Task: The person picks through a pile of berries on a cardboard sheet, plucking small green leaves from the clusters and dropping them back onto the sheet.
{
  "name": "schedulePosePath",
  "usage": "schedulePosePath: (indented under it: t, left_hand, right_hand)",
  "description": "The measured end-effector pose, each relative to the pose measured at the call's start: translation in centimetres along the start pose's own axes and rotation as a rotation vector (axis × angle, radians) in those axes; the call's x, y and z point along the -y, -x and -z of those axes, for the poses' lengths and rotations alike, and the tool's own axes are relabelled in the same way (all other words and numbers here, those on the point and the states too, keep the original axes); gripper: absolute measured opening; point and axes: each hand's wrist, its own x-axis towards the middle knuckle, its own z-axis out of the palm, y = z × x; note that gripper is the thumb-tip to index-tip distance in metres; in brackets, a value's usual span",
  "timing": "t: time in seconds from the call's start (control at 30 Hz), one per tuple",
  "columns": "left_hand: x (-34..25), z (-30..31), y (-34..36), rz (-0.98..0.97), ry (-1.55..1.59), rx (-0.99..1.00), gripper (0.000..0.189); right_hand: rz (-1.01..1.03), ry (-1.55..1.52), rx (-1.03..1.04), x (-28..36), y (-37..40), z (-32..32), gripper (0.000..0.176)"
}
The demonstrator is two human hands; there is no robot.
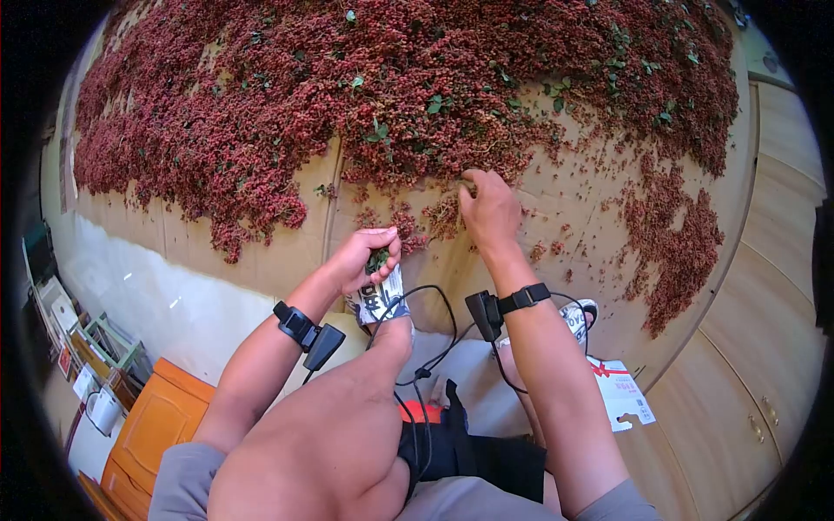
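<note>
Reddish berry clusters (417, 95) with scattered green leaves cover much of a cardboard sheet (347, 208). My left hand (369, 258) is curled around some green leaves, palm side up, over the near edge of the cardboard and above my left foot. Near the lower edge of the berry layer, my right hand (491, 208) is closed with its fingertips down at the berries. Whatever it pinches is too small to make out. A small loose cluster (443, 217) lies just left of my right hand.
A separate patch of darker berries (678, 234) lies at the right. Black cables (423, 373) hang between my wrists. A white printed card (621, 395) is near my right foot. Wooden cabinets (747, 382) stand at the right, an orange wooden piece (152, 425) at lower left.
</note>
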Motion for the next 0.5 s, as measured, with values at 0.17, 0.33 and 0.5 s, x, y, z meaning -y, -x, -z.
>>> schedulePosePath:
  t: [0.17,0.33,0.5]
  left_hand:
    - [0.0,-0.1,0.2,-0.003,0.032,-0.019,0.033]
    - [0.2,0.4,0.1,-0.012,0.033,0.008,0.034]
    - [0.0,-0.1,0.1,0.004,0.022,-0.015,0.033]
  right_hand:
    - [0.024,-0.057,-0.125,0.3,-0.5,-0.3,0.024]
    - [0.033,0.015,-0.044,0.0,-0.4,-0.6,0.020]
    - [0.069,0.025,-0.068,-0.6,-0.6,-1.1,0.010]
